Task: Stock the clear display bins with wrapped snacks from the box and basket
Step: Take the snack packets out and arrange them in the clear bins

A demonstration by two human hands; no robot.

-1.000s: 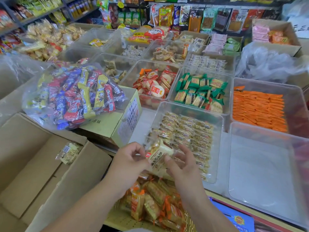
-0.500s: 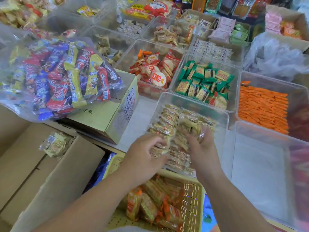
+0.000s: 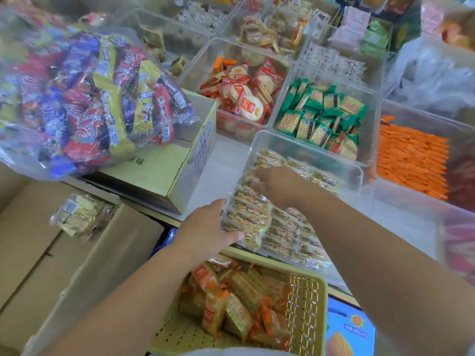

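Observation:
A clear bin [image 3: 308,147] in the middle holds rows of beige wrapped snacks [image 3: 290,232]. My right hand [image 3: 277,186] is inside it, fingers lying on the packs at the left side. My left hand [image 3: 208,227] clasps the bin's near left corner, thumb along the front wall and fingers on the side wall. Below the bin stands a yellow basket [image 3: 308,291] with orange-wrapped snacks [image 3: 239,299]. A cardboard box [image 3: 77,265] at the left carries one clear packet [image 3: 79,217] on its flap.
A big bag of colourful snacks [image 3: 84,98] lies on a greenish carton [image 3: 159,170]. Behind are bins of red rice crackers [image 3: 244,93], green packets [image 3: 323,116] and orange packets [image 3: 411,160]. An empty clear bin [image 3: 406,219] sits at the right.
Both hands carried a pack from above the basket into the bin. The right hand has since shifted left onto the packs, and the left hand has settled at the bin's corner. The camera tilted down.

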